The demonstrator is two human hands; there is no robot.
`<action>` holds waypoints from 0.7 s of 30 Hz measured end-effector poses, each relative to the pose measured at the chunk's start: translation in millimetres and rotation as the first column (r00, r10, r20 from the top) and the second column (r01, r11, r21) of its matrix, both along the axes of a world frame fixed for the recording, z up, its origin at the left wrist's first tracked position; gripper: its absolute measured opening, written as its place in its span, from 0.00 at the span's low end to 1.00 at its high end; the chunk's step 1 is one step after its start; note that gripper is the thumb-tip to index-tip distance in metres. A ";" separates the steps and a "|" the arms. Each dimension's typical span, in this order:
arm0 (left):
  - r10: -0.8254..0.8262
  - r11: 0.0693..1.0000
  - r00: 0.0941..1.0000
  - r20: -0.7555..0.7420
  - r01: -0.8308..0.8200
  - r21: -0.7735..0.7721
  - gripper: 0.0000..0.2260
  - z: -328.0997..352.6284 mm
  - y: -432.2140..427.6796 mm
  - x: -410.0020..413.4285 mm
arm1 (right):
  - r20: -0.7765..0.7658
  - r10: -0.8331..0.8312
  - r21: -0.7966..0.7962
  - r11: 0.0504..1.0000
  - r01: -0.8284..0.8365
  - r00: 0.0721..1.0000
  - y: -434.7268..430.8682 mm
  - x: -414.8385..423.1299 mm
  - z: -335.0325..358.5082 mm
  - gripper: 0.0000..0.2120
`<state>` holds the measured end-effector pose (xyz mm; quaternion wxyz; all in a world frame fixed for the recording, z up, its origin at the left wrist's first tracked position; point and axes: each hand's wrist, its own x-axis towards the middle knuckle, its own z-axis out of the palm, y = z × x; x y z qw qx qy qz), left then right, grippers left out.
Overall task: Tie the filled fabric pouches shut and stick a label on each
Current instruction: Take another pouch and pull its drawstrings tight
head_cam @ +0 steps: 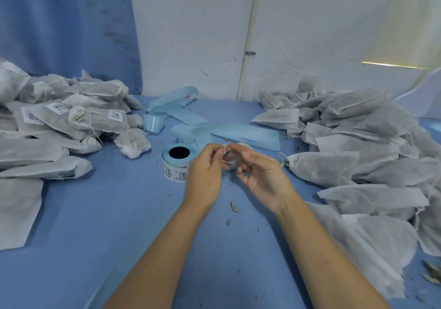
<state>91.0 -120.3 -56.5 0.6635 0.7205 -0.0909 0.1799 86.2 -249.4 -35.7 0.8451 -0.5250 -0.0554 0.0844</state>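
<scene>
My left hand (pixel 207 165) and my right hand (pixel 260 172) meet above the middle of the blue table. Between them they pinch the thin white drawstring of a small white fabric pouch (pixel 231 159), which is mostly hidden behind the fingers. A roll of barcode labels (pixel 175 163) stands just left of my left hand. A heap of tied, labelled pouches (pixel 71 115) lies at the left. At the right lies a heap of filled pouches without labels (pixel 358 146).
Curls of pale blue label backing strip (pixel 214 127) lie behind the roll. Flat grey pouches (pixel 19 203) cover the table's near left. Dried leaf bits (pixel 233 207) are scattered on the blue tabletop (pixel 107 213). A white wall (pixel 310 34) and a blue curtain stand behind.
</scene>
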 end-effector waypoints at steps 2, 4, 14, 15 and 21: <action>-0.003 1.000 1.000 -0.001 0.003 0.006 0.10 -0.6 -0.6 0.4 | -0.019 -0.002 0.085 0.996 0.003 1.000 2.0 0.6 -0.5 0.11; -0.001 1.000 1.000 -0.008 0.001 0.011 0.10 -1.6 -0.3 0.9 | -0.024 -0.008 0.161 0.987 0.011 1.000 3.5 0.9 0.4 0.11; -0.031 0.995 1.000 -0.004 0.031 0.090 0.10 -2.6 1.8 -3.0 | -0.054 -0.018 0.389 0.920 0.038 0.998 5.3 -0.5 3.3 0.12; -0.031 0.996 0.999 -0.014 0.032 0.087 0.10 -2.4 2.0 -3.0 | -0.056 -0.018 0.398 0.917 0.038 0.998 5.9 -1.0 3.1 0.11; -0.008 0.994 0.998 -0.066 0.016 0.113 0.10 -3.5 3.4 -4.1 | -0.081 -0.048 0.337 0.939 0.073 0.996 7.0 -2.5 2.5 0.10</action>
